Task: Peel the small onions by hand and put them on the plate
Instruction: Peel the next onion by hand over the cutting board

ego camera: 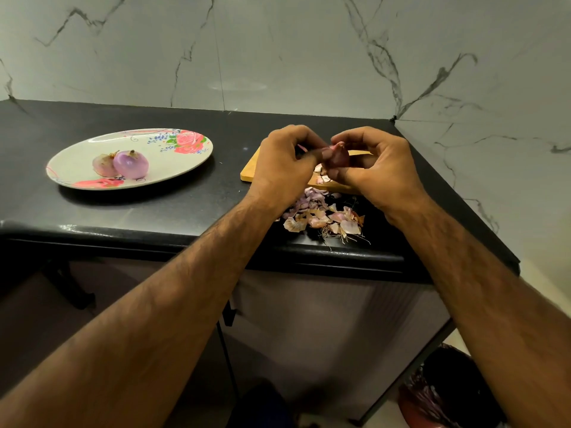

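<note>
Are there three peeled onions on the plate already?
No, only two peeled onions lie side by side on the plate, while a third onion is held in both hands above the cutting board.

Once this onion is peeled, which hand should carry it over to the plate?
Probably the left hand: the plate lies on its side, so the right hand would cross over. Both hold the onion now.

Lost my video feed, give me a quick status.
Left hand and right hand both on one onion, peeling. Two peeled onions on plate. Skins heaped on counter, nothing blocking.
</note>
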